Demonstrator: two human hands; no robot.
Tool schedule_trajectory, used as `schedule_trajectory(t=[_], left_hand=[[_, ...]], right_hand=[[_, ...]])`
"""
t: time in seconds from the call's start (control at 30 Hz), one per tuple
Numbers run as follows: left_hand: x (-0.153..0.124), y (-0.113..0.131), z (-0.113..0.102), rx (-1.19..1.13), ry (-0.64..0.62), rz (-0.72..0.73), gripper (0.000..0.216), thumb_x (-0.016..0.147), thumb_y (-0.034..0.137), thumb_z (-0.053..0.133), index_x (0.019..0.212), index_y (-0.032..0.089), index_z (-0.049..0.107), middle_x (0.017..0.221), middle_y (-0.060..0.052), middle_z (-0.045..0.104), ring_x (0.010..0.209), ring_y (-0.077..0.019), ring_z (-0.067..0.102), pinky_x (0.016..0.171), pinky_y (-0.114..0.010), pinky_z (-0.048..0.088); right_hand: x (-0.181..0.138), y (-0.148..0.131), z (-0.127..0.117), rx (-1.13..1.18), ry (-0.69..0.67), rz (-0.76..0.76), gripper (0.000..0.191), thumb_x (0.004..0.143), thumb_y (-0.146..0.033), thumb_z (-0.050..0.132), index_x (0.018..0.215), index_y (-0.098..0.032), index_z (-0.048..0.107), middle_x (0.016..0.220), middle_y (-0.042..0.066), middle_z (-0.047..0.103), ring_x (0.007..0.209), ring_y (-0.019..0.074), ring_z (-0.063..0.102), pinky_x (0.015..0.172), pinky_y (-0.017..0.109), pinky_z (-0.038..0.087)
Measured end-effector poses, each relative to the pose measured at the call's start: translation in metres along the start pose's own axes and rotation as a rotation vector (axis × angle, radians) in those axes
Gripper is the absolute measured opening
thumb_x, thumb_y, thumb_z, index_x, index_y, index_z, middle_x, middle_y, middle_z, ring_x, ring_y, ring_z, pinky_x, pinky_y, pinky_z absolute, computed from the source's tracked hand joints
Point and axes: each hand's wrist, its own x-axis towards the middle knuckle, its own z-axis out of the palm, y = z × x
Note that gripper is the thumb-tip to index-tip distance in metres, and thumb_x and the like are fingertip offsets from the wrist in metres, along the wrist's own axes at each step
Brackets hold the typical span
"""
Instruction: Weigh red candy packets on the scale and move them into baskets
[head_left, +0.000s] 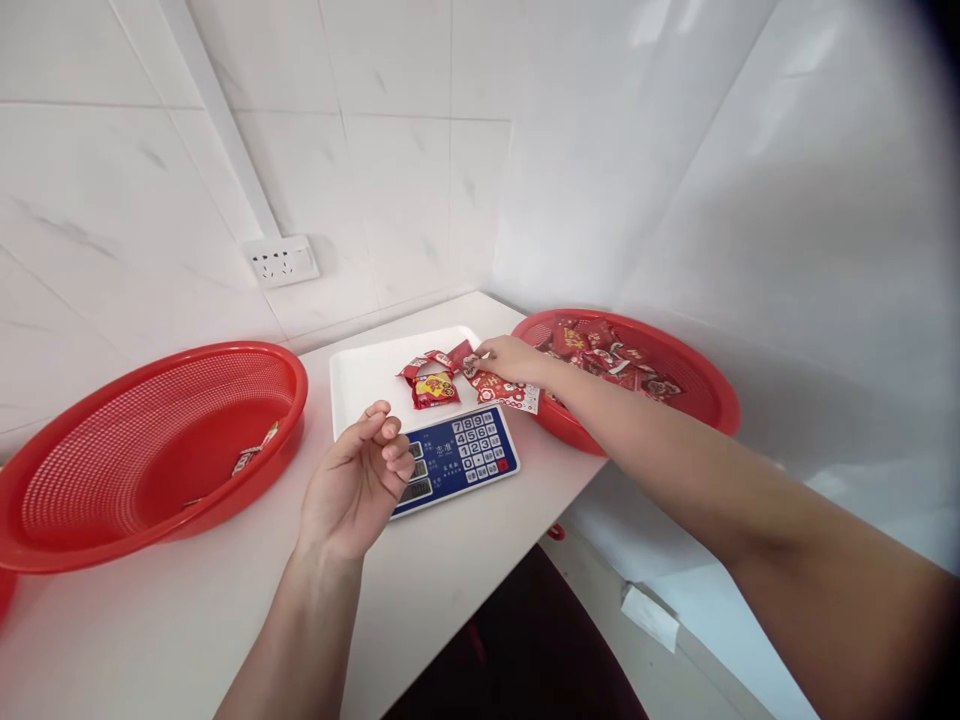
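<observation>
My left hand (360, 470) is raised in front of the scale's display, palm up, fingers loosely curled and nothing in them. My right hand (514, 358) reaches over the right side of the white weighing tray (360, 370), its fingertips closed on a small red snack packet (470, 366). Several red packets lie on the tray, among them one with a yellow label (435, 390). A larger red-and-white printed packet (502, 391) lies beneath my right hand, partly hidden. The digital scale (450, 455) has a blue panel with white number keys; my left fingers cover part of its display.
On the right, a red basket (720, 390) holds many red packets, partly hidden by my right forearm. A red mesh basket (150, 400) at the left has a few packets inside. The white table (420, 600) meets the tiled wall, with a power socket (283, 262) above.
</observation>
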Motion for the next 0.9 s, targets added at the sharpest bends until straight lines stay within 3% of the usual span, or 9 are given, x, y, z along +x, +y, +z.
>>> schedule_trajectory(t=[0.17,0.37,0.47,0.63,0.77,0.9], left_hand=[[0.000,0.002,-0.001,-0.013,-0.013,0.015,0.012,0.079,0.006,0.046,0.080,0.015,0.055,0.061,0.003,0.049,0.048,-0.0046,0.045,0.044,-0.014,0.040],[0.001,0.003,0.000,-0.009,-0.002,0.021,0.012,0.079,0.007,0.047,0.080,0.015,0.056,0.061,0.003,0.050,0.047,-0.0044,0.046,0.044,-0.014,0.040],[0.000,0.002,0.000,-0.016,-0.005,0.002,0.011,0.079,0.007,0.048,0.080,0.015,0.055,0.061,0.004,0.049,0.047,-0.0043,0.046,0.044,-0.014,0.040],[0.000,0.001,0.000,-0.041,-0.019,-0.038,0.013,0.079,0.006,0.045,0.080,0.014,0.055,0.061,0.003,0.049,0.047,-0.0045,0.046,0.044,-0.014,0.040],[0.002,-0.001,0.000,-0.034,0.002,-0.032,0.014,0.078,0.004,0.045,0.080,0.014,0.055,0.061,0.003,0.049,0.047,-0.0048,0.046,0.043,-0.014,0.041],[0.003,-0.002,0.000,-0.025,0.013,-0.023,0.015,0.077,0.004,0.045,0.080,0.014,0.055,0.061,0.003,0.049,0.047,-0.0050,0.046,0.042,-0.014,0.042]], right_hand=[[0.008,-0.004,0.002,0.035,-0.012,-0.002,0.025,0.081,-0.025,0.056,0.103,-0.017,0.064,0.107,0.008,0.064,0.092,0.0188,0.060,0.080,0.028,0.042],[-0.001,0.004,-0.017,0.103,0.129,0.017,0.025,0.081,-0.023,0.055,0.104,-0.016,0.063,0.100,0.009,0.065,0.089,0.0194,0.060,0.081,0.032,0.043],[-0.014,0.028,-0.033,0.143,0.222,0.077,0.021,0.081,-0.023,0.054,0.099,-0.017,0.064,0.095,0.007,0.066,0.087,0.0201,0.060,0.080,0.033,0.044],[-0.043,0.093,-0.055,0.082,0.372,0.267,0.015,0.080,-0.027,0.052,0.086,-0.022,0.065,0.081,0.004,0.064,0.084,0.0248,0.059,0.079,0.039,0.043],[-0.065,0.136,-0.059,-0.027,0.397,0.423,0.012,0.078,-0.023,0.054,0.075,-0.018,0.065,0.076,0.007,0.064,0.082,0.0266,0.059,0.078,0.041,0.042],[-0.077,0.158,-0.058,-0.032,0.427,0.503,0.013,0.077,-0.021,0.055,0.078,-0.015,0.066,0.078,0.010,0.065,0.078,0.0244,0.059,0.075,0.039,0.042]])
